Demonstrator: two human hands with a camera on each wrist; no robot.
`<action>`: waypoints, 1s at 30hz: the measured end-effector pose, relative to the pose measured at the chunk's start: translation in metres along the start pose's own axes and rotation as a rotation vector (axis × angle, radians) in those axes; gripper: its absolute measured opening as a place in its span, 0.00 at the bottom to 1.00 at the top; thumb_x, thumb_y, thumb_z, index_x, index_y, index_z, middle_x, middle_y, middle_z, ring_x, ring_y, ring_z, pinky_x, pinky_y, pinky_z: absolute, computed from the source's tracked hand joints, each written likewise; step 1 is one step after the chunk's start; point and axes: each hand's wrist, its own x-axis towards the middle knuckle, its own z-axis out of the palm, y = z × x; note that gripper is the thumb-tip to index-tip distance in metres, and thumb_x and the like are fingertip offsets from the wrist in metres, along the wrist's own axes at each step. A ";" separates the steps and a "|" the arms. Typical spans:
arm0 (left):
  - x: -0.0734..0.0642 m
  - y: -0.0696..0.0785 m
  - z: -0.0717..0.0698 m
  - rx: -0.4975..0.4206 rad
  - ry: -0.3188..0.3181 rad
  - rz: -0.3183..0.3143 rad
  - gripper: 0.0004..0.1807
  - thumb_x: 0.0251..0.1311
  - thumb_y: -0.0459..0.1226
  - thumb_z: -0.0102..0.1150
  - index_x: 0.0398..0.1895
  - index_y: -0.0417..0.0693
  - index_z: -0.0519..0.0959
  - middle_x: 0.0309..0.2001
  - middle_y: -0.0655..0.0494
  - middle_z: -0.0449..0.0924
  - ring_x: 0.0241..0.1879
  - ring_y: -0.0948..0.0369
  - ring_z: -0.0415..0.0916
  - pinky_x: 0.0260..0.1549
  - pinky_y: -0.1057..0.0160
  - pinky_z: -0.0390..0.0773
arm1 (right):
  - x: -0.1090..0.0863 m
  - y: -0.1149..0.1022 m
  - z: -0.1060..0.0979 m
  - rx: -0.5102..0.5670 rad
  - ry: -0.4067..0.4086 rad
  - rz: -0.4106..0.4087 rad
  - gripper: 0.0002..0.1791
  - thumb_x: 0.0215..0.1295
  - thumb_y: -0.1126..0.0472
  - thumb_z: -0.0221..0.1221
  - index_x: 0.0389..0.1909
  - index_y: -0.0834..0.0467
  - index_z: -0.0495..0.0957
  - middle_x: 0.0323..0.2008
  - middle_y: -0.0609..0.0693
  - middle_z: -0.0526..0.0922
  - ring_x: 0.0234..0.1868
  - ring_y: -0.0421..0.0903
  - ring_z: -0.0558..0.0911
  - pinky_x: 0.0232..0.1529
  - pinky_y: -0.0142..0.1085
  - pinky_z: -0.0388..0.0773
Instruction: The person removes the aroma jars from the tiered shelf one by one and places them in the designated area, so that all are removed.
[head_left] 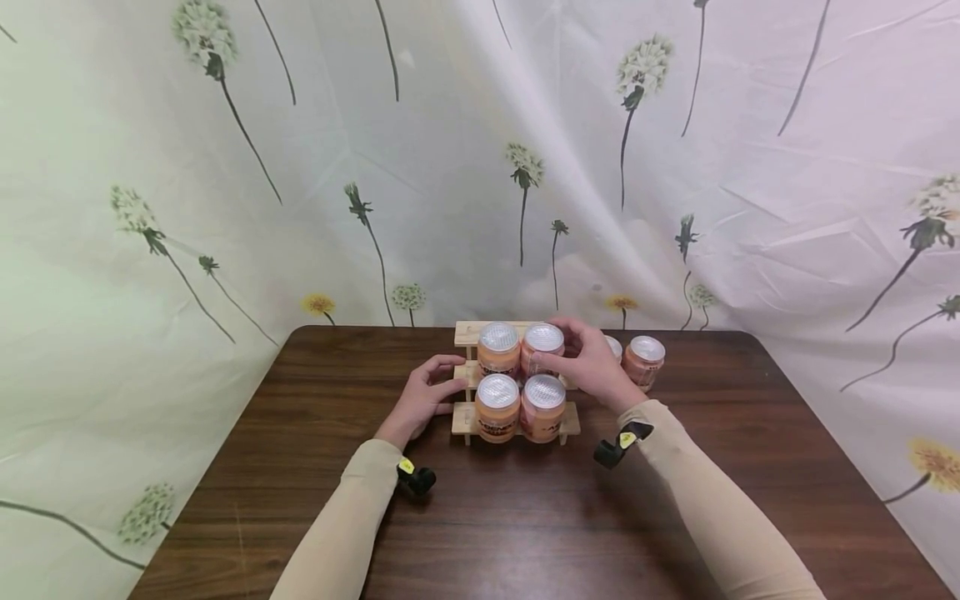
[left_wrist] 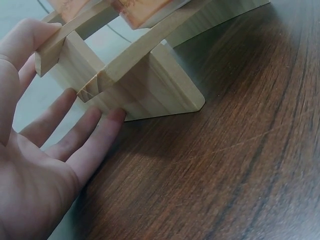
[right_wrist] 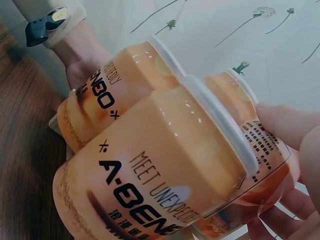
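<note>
A small three-step wooden rack (head_left: 462, 333) stands on the table, bearing several orange-labelled jars with silvery lids. On its lowest step are a left front jar (head_left: 497, 410) and a right front jar (head_left: 543, 410). Behind them, the back left jar (head_left: 498, 350) stands next to the back right jar (head_left: 536, 358). My right hand (head_left: 592, 367) grips that back right jar from its right side, thumb in front and fingers behind. With fingers extended, my left hand (head_left: 422, 398) touches the rack's left end; in the left wrist view its fingertips (left_wrist: 116, 116) meet the wooden side panel (left_wrist: 145, 97).
To the right of the rack, another jar (head_left: 643, 362) stands on the dark wooden table (head_left: 330, 467), with one more jar (head_left: 614, 347) mostly hidden behind my right hand. A dandelion-printed curtain (head_left: 465, 208) hangs close behind the table's back edge.
</note>
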 end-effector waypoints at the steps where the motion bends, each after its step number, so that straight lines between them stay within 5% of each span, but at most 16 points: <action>1: 0.000 0.000 0.000 -0.001 0.001 -0.002 0.23 0.69 0.38 0.70 0.65 0.52 0.78 0.69 0.42 0.67 0.55 0.53 0.80 0.40 0.55 0.88 | 0.000 0.001 0.000 0.004 0.004 0.000 0.34 0.62 0.52 0.76 0.66 0.54 0.76 0.56 0.53 0.83 0.55 0.51 0.84 0.55 0.45 0.83; 22: -0.001 0.003 0.000 -0.007 -0.005 -0.007 0.23 0.70 0.38 0.69 0.66 0.51 0.77 0.69 0.42 0.67 0.55 0.53 0.81 0.42 0.54 0.88 | -0.010 -0.003 -0.010 -0.006 0.090 0.004 0.34 0.55 0.48 0.80 0.60 0.52 0.77 0.53 0.52 0.82 0.51 0.52 0.82 0.50 0.44 0.82; 30: -0.002 0.002 0.000 -0.004 -0.003 0.002 0.23 0.69 0.38 0.68 0.66 0.51 0.77 0.69 0.42 0.68 0.55 0.53 0.81 0.40 0.54 0.87 | -0.012 -0.001 -0.022 0.055 0.139 -0.003 0.33 0.55 0.55 0.80 0.58 0.56 0.75 0.54 0.55 0.80 0.53 0.53 0.82 0.49 0.40 0.82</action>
